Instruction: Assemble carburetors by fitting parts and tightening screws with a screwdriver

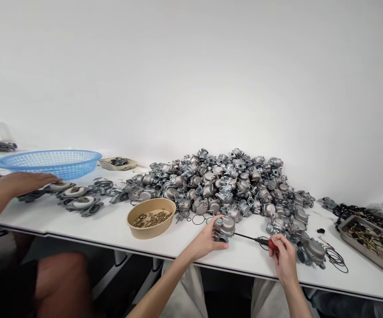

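Observation:
Near the table's front edge, my left hand [209, 240] is closed around a metal carburetor [227, 226], thumb low and fingers over its top. My right hand [283, 255] grips the red handle of a screwdriver [251, 238]. Its dark shaft points left, and the tip meets the right side of the carburetor; the exact contact spot is too small to make out. Right behind the held piece rises a big heap of carburetors [211, 185]. More of them [312, 251] lie just right of my right hand.
A tan bowl [133, 227] of small brass-coloured parts stands left of my hands. Black rubber rings [337, 259] and a metal tray [370, 255] of mixed parts lie right. Far left, another person's hand [29, 183] reaches over carburetor parts [82, 203] before a blue basket [49, 161].

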A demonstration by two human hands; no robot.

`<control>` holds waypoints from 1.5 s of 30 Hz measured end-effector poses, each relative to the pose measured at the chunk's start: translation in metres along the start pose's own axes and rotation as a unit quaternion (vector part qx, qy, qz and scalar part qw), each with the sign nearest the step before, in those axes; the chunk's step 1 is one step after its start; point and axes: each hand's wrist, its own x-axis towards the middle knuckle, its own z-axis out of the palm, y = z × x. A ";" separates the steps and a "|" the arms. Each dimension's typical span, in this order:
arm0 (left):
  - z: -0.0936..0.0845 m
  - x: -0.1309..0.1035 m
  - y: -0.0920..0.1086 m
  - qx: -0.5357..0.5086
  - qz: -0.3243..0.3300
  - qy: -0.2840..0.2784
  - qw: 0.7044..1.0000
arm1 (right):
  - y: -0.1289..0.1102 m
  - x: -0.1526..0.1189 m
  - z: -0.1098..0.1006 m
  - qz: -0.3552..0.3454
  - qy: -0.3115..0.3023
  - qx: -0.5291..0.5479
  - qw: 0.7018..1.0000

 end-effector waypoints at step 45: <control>0.004 -0.001 0.002 0.029 -0.013 0.000 0.999 | -0.003 0.003 0.003 -0.011 -0.018 -0.089 0.996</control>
